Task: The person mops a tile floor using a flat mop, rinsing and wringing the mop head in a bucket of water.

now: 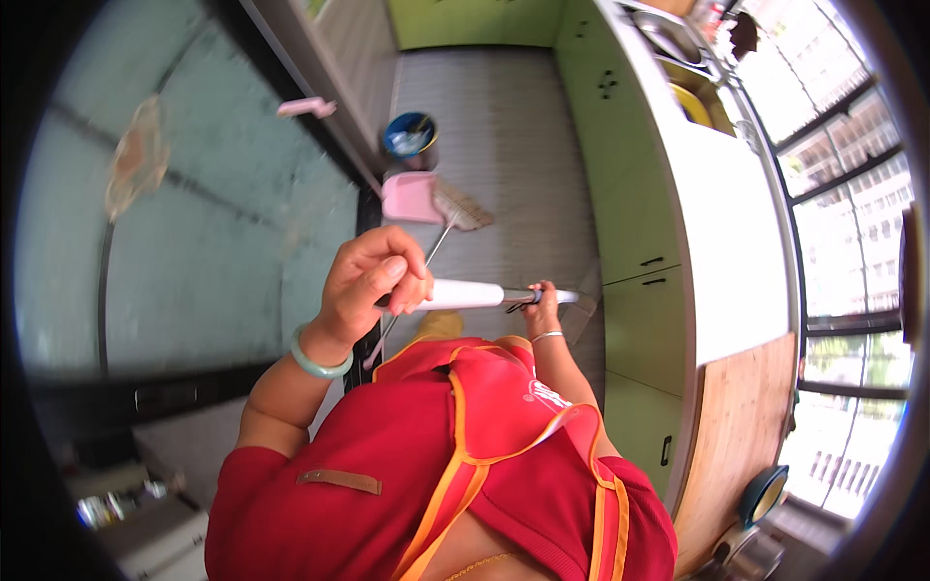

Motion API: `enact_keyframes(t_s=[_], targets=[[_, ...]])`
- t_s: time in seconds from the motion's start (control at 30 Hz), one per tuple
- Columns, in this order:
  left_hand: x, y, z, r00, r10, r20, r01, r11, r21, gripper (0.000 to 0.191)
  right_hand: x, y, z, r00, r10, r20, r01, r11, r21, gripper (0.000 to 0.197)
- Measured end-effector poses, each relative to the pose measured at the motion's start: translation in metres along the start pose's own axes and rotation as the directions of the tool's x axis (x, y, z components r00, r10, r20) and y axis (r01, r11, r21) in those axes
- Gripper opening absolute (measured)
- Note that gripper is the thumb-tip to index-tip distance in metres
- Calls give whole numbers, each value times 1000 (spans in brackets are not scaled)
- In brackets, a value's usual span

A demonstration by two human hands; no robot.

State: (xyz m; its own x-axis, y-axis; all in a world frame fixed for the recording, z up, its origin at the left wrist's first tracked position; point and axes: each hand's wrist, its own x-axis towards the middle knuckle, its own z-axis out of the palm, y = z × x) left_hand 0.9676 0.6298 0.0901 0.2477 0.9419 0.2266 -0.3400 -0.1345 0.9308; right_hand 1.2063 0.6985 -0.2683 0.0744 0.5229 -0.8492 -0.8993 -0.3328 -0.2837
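My left hand [378,279], with a pale green bangle at its wrist, is closed around the end of a pole with a white sleeve [465,294]. Lower on the same pole, my right hand [541,309] grips it where the white sleeve gives way to a metal tube; a thin bracelet circles that wrist. Beyond my right hand, a blurred flat head [583,309] shows near the floor by the green cabinets. Past my left hand, a broom [463,205] with a thin metal handle rests against a pink dustpan [410,197] on the floor. Part of the broom's handle is hidden behind my left hand.
A blue-rimmed bin [410,136] stands beyond the dustpan. Green cabinets [639,196] with a white countertop [734,240] run along the right, with a wooden board [741,436] nearer me. On the left is a glass door panel [196,283] in a dark frame.
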Motion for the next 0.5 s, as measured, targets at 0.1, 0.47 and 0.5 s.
enact_keyframes(t_s=[0.1, 0.47, 0.5], targets=[[33, 3, -13, 997, -73, 3, 73, 997, 40, 22, -12, 5, 23, 996, -78, 48, 79, 997, -21, 11], [192, 51, -34, 873, -26, 487, 66, 996, -66, 17, -11, 8, 103, 997, -55, -55, 66, 969, 237, 24], [209, 55, -29, 842, -42, 537, 86, 995, -57, 16, -15, 0, 109, 997, -72, -16, 74, 977, 198, 23]])
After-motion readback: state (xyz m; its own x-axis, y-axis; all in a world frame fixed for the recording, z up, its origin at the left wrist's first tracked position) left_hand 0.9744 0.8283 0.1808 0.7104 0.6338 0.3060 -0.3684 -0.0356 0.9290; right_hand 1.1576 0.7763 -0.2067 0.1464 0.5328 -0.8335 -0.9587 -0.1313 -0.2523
